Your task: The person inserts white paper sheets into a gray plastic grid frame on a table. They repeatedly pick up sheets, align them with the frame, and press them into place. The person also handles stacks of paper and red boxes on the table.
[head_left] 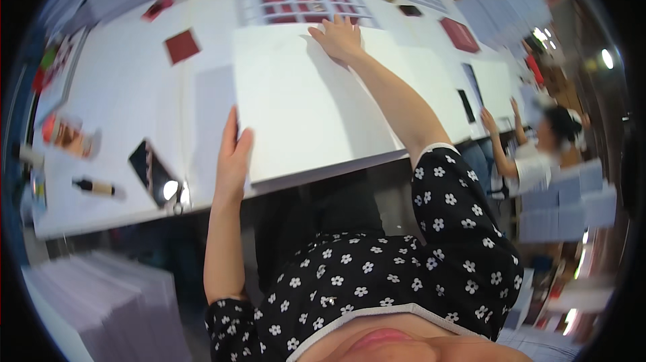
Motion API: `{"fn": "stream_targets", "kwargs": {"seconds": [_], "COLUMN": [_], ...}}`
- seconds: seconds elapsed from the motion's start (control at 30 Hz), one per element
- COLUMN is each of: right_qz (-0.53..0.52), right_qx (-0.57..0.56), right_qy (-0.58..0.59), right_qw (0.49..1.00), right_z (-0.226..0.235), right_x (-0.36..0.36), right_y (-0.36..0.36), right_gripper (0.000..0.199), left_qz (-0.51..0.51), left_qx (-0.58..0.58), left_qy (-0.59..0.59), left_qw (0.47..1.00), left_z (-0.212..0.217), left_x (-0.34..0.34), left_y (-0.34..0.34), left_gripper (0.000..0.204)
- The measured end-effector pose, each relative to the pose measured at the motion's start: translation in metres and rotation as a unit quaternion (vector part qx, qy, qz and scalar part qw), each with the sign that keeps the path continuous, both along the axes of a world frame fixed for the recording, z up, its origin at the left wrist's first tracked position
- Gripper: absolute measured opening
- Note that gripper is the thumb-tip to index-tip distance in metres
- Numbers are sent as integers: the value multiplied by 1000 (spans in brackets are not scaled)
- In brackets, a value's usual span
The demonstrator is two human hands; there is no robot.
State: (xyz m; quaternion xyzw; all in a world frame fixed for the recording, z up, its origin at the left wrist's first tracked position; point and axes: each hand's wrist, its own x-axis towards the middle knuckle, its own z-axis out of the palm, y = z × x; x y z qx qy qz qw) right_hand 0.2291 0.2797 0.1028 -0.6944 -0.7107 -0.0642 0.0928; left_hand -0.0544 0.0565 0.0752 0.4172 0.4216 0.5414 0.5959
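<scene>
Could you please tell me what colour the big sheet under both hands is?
The big sheet is plain white, clearest in the head view.

Phone point(152, 172) left of board point(306, 103)

Black short-sleeved top point(404, 274) (white flowers all over, pale cuffs)

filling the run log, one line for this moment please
left hand grips near edge of white board | right hand flat on far edge | board on table
</scene>
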Motion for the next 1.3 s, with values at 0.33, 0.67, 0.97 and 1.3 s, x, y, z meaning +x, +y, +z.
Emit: {"fn": "stream_targets", "kwargs": {"seconds": [0.33, 0.67, 0.97, 1.3], "right_qz": [-295, -248, -165, -190], "right_qx": [47, 64, 123, 99], "right_qy": [309, 355, 272, 333], "right_qw": [903, 899, 940, 918], "right_z": [-1, -8, -33, -30], "right_x": [185, 160, 191, 188], "right_y": [-2, -2, 5, 10], "right_gripper": [38, 32, 36, 35], "left_qz": [10, -2, -13, -21], "left_qx": [31, 38, 98, 90], "left_qy": [18, 98, 171, 209], "left_qw": [999, 994, 980, 974], "left_z": [-16, 1, -23, -12], "left_x": [-17, -8, -20, -24], "left_y": [51, 117, 125, 118], "left_gripper": [60, 59, 62, 63]}}
